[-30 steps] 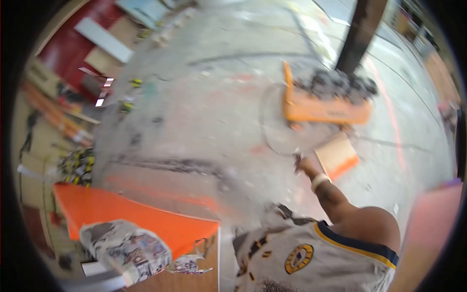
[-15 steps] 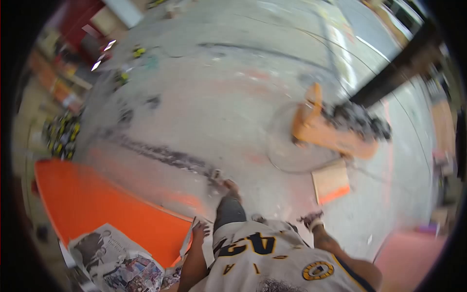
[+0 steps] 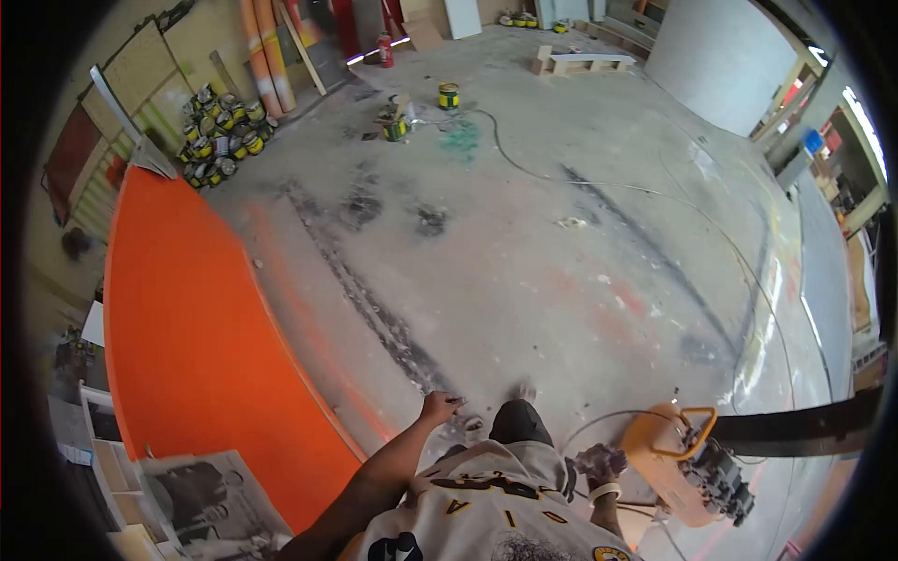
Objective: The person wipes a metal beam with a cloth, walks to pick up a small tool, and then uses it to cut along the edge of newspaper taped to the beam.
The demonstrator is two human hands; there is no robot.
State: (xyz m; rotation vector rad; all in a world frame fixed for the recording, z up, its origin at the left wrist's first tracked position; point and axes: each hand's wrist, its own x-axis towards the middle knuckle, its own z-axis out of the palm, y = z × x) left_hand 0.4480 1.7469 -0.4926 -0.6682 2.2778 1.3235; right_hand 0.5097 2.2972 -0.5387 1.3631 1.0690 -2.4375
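My left hand [image 3: 438, 408] is stretched forward over the floor, to the right of a large orange panel [image 3: 187, 327]. Its fingers are curled together at the tips; what they pinch, if anything, is too small to make out. Low by my right side, my right hand [image 3: 599, 465] is wrapped in or round a crumpled, purple-grey, cloth-like thing [image 3: 596, 458] that hides the fingers. A pale band [image 3: 604, 490] circles that wrist. Just right of it stands an orange air compressor [image 3: 659, 458] with a yellow-orange handle and a dark motor.
A newspaper sheet [image 3: 220, 500] lies over the panel's near end. Used paint tins [image 3: 220, 136] are heaped by the left wall, and a tin [image 3: 449, 95] stands on the stained concrete floor [image 3: 524, 262]. A hose [image 3: 599, 182] trails across it. A dark post [image 3: 795, 425] rises behind the compressor.
My view has swung left, so the compressor now sits lower right and the tins show clearly. My left hand has left the panel's edge, reached forward, and its spread fingers have curled.
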